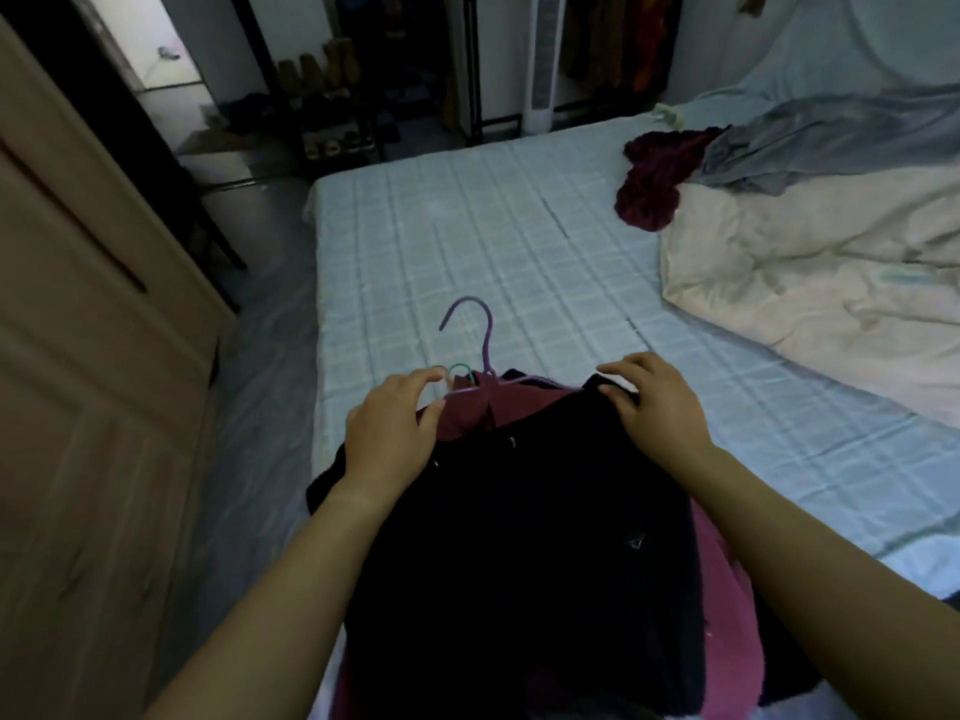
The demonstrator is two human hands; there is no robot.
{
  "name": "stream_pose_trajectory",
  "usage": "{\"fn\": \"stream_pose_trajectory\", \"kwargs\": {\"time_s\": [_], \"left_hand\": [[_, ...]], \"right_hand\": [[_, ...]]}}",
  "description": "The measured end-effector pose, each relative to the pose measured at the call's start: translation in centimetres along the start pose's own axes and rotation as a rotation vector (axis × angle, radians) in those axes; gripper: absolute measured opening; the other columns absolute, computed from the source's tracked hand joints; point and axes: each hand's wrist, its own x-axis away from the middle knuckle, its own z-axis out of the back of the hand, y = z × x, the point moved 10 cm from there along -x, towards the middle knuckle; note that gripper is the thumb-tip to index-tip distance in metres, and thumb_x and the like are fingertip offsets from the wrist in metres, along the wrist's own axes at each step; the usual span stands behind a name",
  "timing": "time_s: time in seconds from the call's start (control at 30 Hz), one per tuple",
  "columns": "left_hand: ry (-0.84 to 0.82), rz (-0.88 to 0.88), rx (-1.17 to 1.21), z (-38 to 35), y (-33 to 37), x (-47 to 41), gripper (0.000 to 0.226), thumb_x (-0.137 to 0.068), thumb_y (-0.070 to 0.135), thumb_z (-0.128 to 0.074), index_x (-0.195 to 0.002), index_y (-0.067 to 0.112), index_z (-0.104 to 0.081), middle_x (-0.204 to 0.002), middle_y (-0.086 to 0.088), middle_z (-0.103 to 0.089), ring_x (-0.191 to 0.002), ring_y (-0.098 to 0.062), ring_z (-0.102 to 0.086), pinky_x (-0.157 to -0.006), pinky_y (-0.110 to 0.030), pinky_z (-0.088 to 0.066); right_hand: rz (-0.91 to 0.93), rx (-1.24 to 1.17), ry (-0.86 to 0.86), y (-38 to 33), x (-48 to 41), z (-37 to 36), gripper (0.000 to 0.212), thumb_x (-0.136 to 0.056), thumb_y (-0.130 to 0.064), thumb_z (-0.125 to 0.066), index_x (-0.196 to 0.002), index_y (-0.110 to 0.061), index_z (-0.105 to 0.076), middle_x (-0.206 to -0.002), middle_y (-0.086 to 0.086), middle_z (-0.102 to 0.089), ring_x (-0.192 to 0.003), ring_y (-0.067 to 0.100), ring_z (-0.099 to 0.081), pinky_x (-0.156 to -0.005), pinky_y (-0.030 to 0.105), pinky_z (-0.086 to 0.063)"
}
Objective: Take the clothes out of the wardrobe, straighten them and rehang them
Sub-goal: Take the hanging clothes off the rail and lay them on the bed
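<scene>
A dark, almost black buttoned garment (524, 553) lies on the near edge of the bed, on top of a maroon garment (727, 605). A purple hanger (480, 330) sticks out from their collars, its hook pointing away from me; a small green hook (461, 370) shows beside it. My left hand (389, 433) pinches the dark garment's left shoulder near the hanger. My right hand (657, 402) grips its right shoulder edge.
The bed (467, 241) has a light checked sheet. A cream duvet (810, 262), a grey cloth (831, 142) and a crumpled dark red garment (654, 179) lie at its far right. A wooden wardrobe door (78, 356) stands left. Shoe racks (332, 111) and hanging clothes (618, 39) are beyond.
</scene>
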Motion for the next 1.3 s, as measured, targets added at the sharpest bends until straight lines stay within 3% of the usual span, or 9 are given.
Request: {"fn": "stream_pose_trajectory", "kwargs": {"time_s": [0.1, 0.23, 0.33, 0.4, 0.57, 0.8, 1.0, 1.3], "left_hand": [[-0.052, 0.141, -0.093, -3.0, -2.8, -0.4, 0.044, -0.092, 0.043, -0.048, -0.131, 0.023, -0.050, -0.126, -0.008, -0.056, -0.112, -0.029, -0.054, -0.092, -0.048, -0.045], [-0.106, 0.359, -0.143, -6.3, -6.7, 4.6, 0.065, -0.083, 0.064, -0.025, -0.134, 0.030, -0.045, -0.134, 0.000, -0.051, -0.123, -0.023, -0.048, -0.099, -0.051, -0.040], [-0.134, 0.556, -0.177, -7.7, -9.2, 11.0, 0.071, -0.080, 0.070, -0.016, -0.137, 0.034, -0.040, -0.139, 0.003, -0.046, -0.127, -0.021, -0.044, -0.101, -0.051, -0.038], [-0.102, 0.658, -0.142, -7.7, -9.8, 15.3, 0.069, -0.082, 0.072, -0.016, -0.136, 0.036, -0.039, -0.136, 0.004, -0.048, -0.124, -0.021, -0.046, -0.099, -0.051, -0.040], [0.068, 0.862, -0.074, -4.8, -10.4, 24.7, 0.077, -0.082, 0.075, -0.017, -0.134, 0.029, -0.048, -0.132, 0.003, -0.053, -0.122, -0.022, -0.050, -0.098, -0.047, -0.042], [0.346, 1.040, -0.041, 3.3, -12.1, 36.4, 0.074, -0.078, 0.069, -0.022, -0.134, 0.030, -0.048, -0.134, 0.007, -0.053, -0.123, -0.017, -0.048, -0.102, -0.037, -0.040], [0.546, 1.098, -0.122, 13.9, -16.5, 50.2, 0.062, -0.083, 0.064, -0.033, -0.132, 0.028, -0.050, -0.132, 0.005, -0.055, -0.119, -0.018, -0.052, -0.098, -0.036, -0.044], [0.761, 1.176, -0.499, 34.8, -19.4, 68.0, 0.069, -0.077, 0.063, -0.028, -0.128, 0.024, -0.054, -0.124, -0.006, -0.059, -0.112, -0.031, -0.056, -0.092, -0.042, -0.047]], "right_hand": [[0.018, 0.078, -0.236, 0.9, -3.1, -4.7, 0.043, -0.087, -0.033, -0.063, -0.126, -0.015, -0.057, -0.122, 0.011, -0.057, -0.110, 0.032, -0.053, -0.091, 0.039, -0.043], [0.243, 0.120, -0.394, -1.6, -1.7, -10.3, 0.047, -0.087, -0.040, -0.060, -0.122, -0.010, -0.059, -0.116, 0.015, -0.061, -0.104, 0.036, -0.058, -0.088, 0.044, -0.048], [0.337, 0.129, -0.566, -3.6, 2.5, -14.6, 0.063, -0.086, -0.058, -0.037, -0.121, -0.011, -0.060, -0.119, 0.014, -0.061, -0.108, 0.034, -0.058, -0.090, 0.049, -0.047], [0.415, 0.133, -0.677, -5.4, 5.5, -16.7, 0.071, -0.084, -0.062, -0.026, -0.123, -0.013, -0.059, -0.122, 0.013, -0.060, -0.111, 0.033, -0.057, -0.091, 0.050, -0.047], [0.697, 0.147, -0.826, -12.6, 11.5, -18.7, 0.067, -0.085, -0.060, -0.028, -0.118, -0.013, -0.063, -0.118, 0.011, -0.063, -0.107, 0.031, -0.060, -0.087, 0.053, -0.050], [1.041, 0.043, -0.836, -27.1, 20.5, -19.7, 0.058, -0.087, -0.054, -0.034, -0.115, -0.011, -0.062, -0.115, 0.012, -0.063, -0.102, 0.033, -0.061, -0.084, 0.050, -0.052], [1.245, -0.207, -0.761, -43.8, 33.5, -18.9, 0.054, -0.086, -0.050, -0.039, -0.107, -0.007, -0.064, -0.104, 0.016, -0.064, -0.084, 0.036, -0.064, -0.069, 0.040, -0.054], [1.505, -0.479, -0.581, -68.4, 48.0, -13.3, 0.061, -0.088, -0.051, -0.035, -0.114, -0.003, -0.062, -0.113, 0.016, -0.063, -0.099, 0.036, -0.060, -0.082, 0.041, -0.051]]}}
